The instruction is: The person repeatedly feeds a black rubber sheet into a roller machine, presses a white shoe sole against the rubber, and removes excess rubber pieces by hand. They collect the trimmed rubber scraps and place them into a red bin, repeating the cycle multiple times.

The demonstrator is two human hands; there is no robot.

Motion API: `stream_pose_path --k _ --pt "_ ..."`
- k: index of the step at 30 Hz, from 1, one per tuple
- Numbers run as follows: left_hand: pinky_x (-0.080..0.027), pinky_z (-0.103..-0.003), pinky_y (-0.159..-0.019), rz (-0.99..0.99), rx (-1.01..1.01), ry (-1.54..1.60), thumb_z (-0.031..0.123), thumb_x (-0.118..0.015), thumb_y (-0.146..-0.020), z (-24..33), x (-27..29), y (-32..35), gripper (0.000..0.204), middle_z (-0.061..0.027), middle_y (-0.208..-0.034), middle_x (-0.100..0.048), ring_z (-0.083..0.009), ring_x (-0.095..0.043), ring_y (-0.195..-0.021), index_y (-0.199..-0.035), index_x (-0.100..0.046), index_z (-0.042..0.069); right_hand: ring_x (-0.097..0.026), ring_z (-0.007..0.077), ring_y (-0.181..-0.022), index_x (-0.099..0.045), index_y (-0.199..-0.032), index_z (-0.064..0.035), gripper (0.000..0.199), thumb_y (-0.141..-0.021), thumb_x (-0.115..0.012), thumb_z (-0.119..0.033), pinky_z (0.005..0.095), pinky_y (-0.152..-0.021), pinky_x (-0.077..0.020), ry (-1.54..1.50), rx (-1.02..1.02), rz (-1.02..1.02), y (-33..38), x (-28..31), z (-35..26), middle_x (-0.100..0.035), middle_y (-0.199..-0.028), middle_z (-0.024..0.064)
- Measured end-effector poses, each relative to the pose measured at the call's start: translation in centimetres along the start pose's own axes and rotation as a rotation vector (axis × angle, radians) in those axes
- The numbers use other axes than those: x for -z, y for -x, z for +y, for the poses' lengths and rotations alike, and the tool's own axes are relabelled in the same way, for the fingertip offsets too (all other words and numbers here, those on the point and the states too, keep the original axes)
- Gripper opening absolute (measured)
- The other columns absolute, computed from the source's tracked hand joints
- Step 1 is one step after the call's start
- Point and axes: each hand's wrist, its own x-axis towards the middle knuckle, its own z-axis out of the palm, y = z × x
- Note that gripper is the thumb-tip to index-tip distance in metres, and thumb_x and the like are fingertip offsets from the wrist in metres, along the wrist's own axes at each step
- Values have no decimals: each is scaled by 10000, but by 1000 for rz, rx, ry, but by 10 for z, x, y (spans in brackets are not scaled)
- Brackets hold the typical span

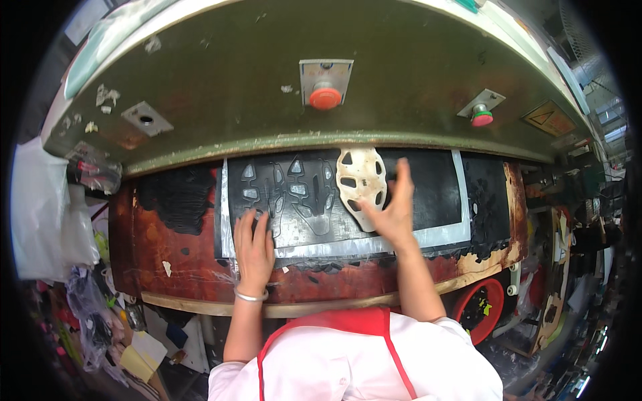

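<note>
A cream cutting die (363, 168), sole-shaped with several openings, rests on a shiny black sheet (428, 190). My right hand (399, 219) is at the die's right side, thumb over its lower part and fingers spread, slightly blurred. Left of the die, cut outlines (309, 217) of the same kind show in the sheet, with pale backing visible through the small openings. Fingers apart and stretched forward, my left hand (254, 257) lies on the sheet's near left part, over the leftmost outline. Whether its fingertips press on a cut piece cannot be made out.
A green machine beam (234, 87) spans the far side, with a red push button (325, 98) and a green-and-red button (481, 117). Black cut pieces (175, 200) are piled at left on the reddish worn board (157, 250). A red bucket (496, 294) stands below right.
</note>
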Motion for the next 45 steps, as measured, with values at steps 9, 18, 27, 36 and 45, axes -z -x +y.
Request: stream_pose_path --k 9,18,27,36,45 --pt "-447 -403 -721 -58 -1 142 55 -629 -835 14 -29 1 272 -134 -838 -547 -322 -529 -790 -1106 -640 32 -70 489 -1415 48 -1430 166 989 -922 -571 -415 521 -1161 -71 275 81 653 -146 74 34 -52 -1485 402" --pt "-473 -404 -630 -74 103 173 28 -626 -817 2 -42 -38 164 -118 -674 -591 -297 -578 -644 -972 -679 26 -159 431 -1425 9 -1472 110 880 -928 -571 -265 458 -1162 -115 168 46 509 -106 73 47 -121 -1514 353" --pt "-444 -400 -615 19 113 235 34 -662 -772 8 -47 -7 48 -107 -646 -599 -299 -568 -640 -816 -683 35 -642 307 -745 -701 -967 -21 169 -814 -705 -92 355 -663 -507 -5 -47 -111 70 32 54 -663 -781 152" --pt "-463 -399 -604 -210 186 237 52 -676 -779 39 -3 58 46 -95 -642 -601 -284 -582 -622 -822 -692 51 -645 316 -793 -685 -907 -15 146 -764 -691 -46 394 -719 -514 57 46 124 51 57 23 -682 -878 155" --pt "-377 -472 -978 -107 -53 122 55 -678 -782 70 3 21 447 -166 -1253 -518 -349 -490 -1170 -1218 -579 49 -264 510 -1302 -342 -1442 -82 1009 -555 -822 -110 517 -1077 -314 138 60 -33 56 -11 -20 -304 -1369 351"
